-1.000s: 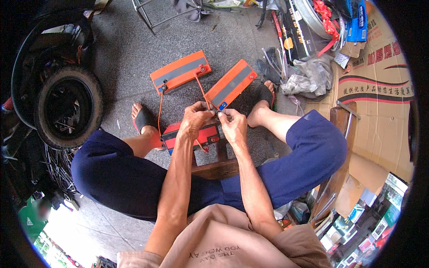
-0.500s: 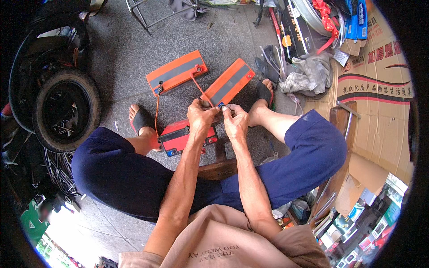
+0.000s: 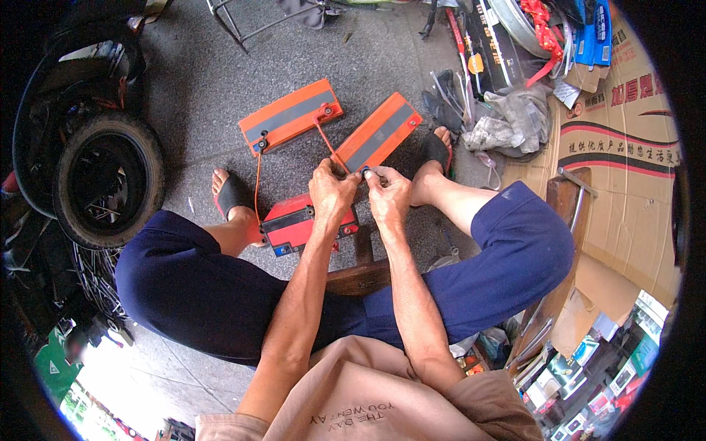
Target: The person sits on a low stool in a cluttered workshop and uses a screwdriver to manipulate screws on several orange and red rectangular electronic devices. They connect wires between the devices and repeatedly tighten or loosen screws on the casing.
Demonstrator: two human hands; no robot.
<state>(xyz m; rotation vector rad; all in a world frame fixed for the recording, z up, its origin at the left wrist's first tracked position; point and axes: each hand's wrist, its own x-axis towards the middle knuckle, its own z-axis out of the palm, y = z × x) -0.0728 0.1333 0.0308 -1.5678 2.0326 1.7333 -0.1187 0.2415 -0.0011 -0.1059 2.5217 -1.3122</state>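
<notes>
Two orange batteries with grey stripes, the left orange battery (image 3: 300,115) and the right orange battery (image 3: 393,121), lie on the floor between my feet. A red and black battery (image 3: 288,228) lies nearer to me. My left hand (image 3: 332,192) is closed in a pinch at the near end of the right orange battery, beside an orange wire (image 3: 326,141) from the left one. Facing it, my right hand (image 3: 388,197) pinches at a small blue part (image 3: 365,170), mostly hidden by fingertips. Another orange wire (image 3: 257,184) joins the left orange battery and the red one.
Left of my feet lies a black tyre (image 3: 110,180) among dark parts. On the right are a crumpled grey cloth (image 3: 511,125), flattened cardboard (image 3: 618,169) and a wooden piece with a metal bar (image 3: 570,202). A metal frame (image 3: 243,29) stands at the far side.
Both hands stay together at the same battery end. The fingertips have shifted slightly, and less of the small blue part shows. The batteries keep their arrangement.
</notes>
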